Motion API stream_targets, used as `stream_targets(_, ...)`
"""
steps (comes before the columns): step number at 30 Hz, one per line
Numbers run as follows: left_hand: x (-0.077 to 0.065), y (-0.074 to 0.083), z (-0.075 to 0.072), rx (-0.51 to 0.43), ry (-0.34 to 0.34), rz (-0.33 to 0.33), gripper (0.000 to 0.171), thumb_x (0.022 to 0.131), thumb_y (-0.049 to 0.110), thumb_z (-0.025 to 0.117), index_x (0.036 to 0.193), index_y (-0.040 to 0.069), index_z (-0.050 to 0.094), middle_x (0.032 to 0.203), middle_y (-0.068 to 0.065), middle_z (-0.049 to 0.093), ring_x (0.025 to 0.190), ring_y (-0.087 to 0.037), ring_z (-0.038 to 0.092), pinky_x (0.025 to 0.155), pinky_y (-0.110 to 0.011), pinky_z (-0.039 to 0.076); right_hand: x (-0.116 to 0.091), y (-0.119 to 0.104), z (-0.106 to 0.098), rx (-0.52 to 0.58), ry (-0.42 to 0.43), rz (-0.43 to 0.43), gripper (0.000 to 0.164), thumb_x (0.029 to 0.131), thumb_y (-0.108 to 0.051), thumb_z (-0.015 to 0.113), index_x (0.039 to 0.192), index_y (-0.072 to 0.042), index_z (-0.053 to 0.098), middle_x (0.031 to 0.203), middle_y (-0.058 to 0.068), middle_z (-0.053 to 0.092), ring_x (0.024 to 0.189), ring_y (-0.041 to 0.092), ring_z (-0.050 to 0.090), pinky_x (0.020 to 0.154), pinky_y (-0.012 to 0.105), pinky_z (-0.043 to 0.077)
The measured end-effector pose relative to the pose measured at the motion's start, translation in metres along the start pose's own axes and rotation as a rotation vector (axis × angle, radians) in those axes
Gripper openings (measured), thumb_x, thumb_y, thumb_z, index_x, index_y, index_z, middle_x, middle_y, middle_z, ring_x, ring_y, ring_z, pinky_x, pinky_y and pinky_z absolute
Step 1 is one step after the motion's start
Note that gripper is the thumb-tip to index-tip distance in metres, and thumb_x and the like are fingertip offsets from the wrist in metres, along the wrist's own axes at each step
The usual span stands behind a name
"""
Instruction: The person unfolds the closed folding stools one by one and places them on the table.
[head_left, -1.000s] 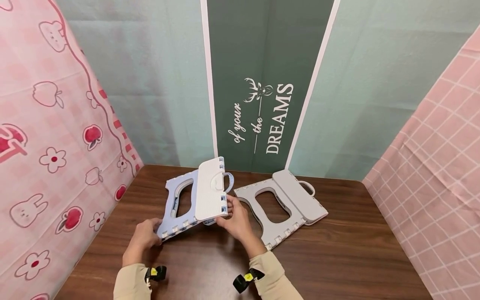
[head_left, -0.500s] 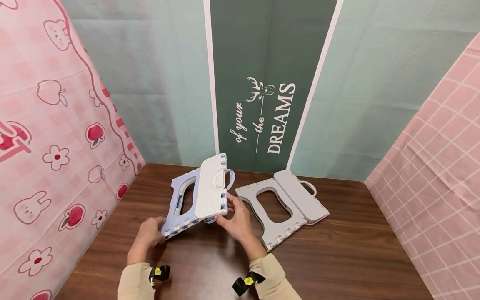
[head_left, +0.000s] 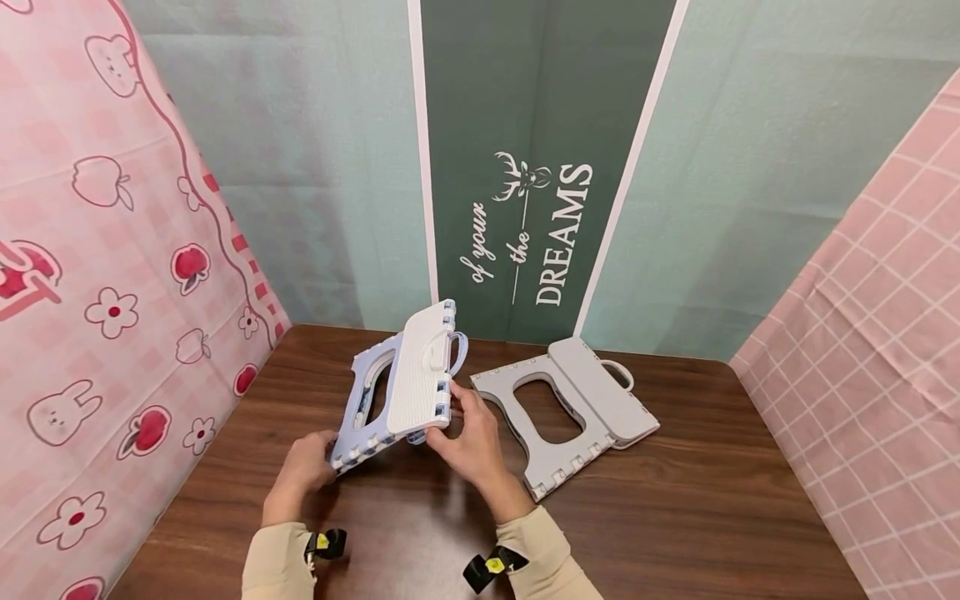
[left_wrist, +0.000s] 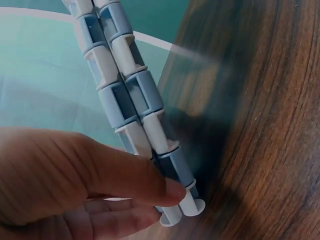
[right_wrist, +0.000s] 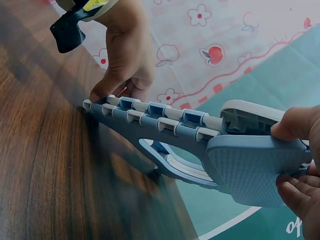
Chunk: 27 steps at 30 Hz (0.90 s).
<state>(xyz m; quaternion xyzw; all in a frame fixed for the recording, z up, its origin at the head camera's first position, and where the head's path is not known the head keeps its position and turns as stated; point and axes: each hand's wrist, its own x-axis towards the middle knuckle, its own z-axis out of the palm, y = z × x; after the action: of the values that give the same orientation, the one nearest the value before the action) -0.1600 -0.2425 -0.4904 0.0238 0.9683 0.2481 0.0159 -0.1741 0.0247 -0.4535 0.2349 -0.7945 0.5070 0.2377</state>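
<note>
Fingers (right_wrist: 295, 192) of the left hand (head_left: 306, 463) and right hand (head_left: 477, 442) are pinching the blue stool (head_left: 414, 379) at opposite ends, probably for steadying its tilt over the table (head_left: 690, 508) near the grey stool (head_left: 592, 392), though whether it is touching down is unclear.

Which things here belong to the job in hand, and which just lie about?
In use:
blue-and-white folding plastic stool, held by left hand and right hand

Lying about, apparently:
grey folding plastic stool on the brown wood-grain table
</note>
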Motion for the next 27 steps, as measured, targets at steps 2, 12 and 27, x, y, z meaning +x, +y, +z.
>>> stream_targets(2, 0.0005, 0.0013, 0.0014, 0.007, -0.002, -0.004, 0.055, 0.055, -0.005, 0.071, 0.109, -0.010, 0.060, 0.094, -0.021, 0.062, 0.083, -0.034, 0.057, 0.075, -0.049, 0.045, 0.0002, -0.0009, -0.0004, -0.013, 0.006, -0.029, 0.062, 0.064, -0.008, 0.073, 0.121, 0.007, 0.052, 0.100, 0.011, 0.058, 0.088, 0.020, 0.062, 0.074, 0.023, 0.050)
stream_targets(12, 0.0002, 0.0055, 0.0047, 0.014, 0.027, 0.043, 0.055, 0.057, -0.002, 0.074, 0.108, -0.013, 0.059, 0.100, -0.026, 0.061, 0.091, -0.041, 0.057, 0.079, -0.050, 0.044, 0.0024, -0.0052, -0.0011, -0.037, 0.035, -0.078, 0.062, 0.064, -0.011, 0.072, 0.121, 0.007, 0.053, 0.098, 0.009, 0.058, 0.084, 0.020, 0.061, 0.072, 0.026, 0.050)
stream_targets(27, 0.0014, 0.0057, 0.0086, -0.053, 0.044, 0.107, 0.055, 0.055, -0.004, 0.070, 0.109, -0.011, 0.059, 0.099, -0.022, 0.062, 0.087, -0.036, 0.058, 0.078, -0.049, 0.045, 0.0046, -0.0069, 0.0016, 0.048, 0.059, -0.162, 0.064, 0.066, -0.011, 0.076, 0.122, 0.007, 0.052, 0.104, 0.013, 0.056, 0.089, 0.022, 0.059, 0.078, 0.028, 0.050)
